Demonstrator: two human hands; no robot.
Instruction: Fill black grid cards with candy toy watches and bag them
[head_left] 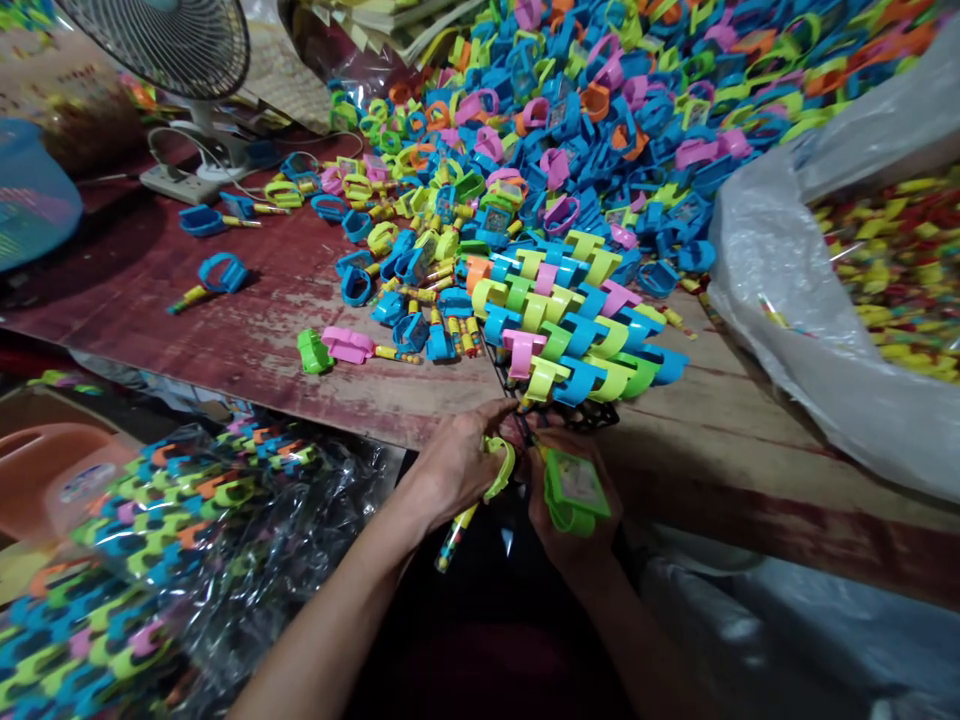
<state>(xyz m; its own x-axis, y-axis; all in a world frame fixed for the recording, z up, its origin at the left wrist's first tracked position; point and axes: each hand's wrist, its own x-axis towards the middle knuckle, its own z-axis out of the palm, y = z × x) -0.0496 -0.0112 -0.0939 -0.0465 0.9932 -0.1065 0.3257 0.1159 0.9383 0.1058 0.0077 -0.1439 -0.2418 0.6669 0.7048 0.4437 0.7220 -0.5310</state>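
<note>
At the near table edge, my left hand (454, 460) is closed around a yellow-green toy watch (501, 472), with a clear candy tube (456, 538) hanging below it. A green toy watch (576, 485) with a square picture face is gripped in my right hand (553, 548). Both hands meet at the front of a black rack (600, 413), fingertips partly hidden. Tight rows of coloured toy watches (577, 330) fill this rack in blue, yellow, green, pink and orange.
Loose toy watches (555, 120) form a large heap behind. On the right, a plastic sack (780, 290) holds candy tubes (907, 280). A fan (172, 50) and blue tub (34, 200) stand at left. Packed toy watches (187, 500) lie in clear plastic below the table.
</note>
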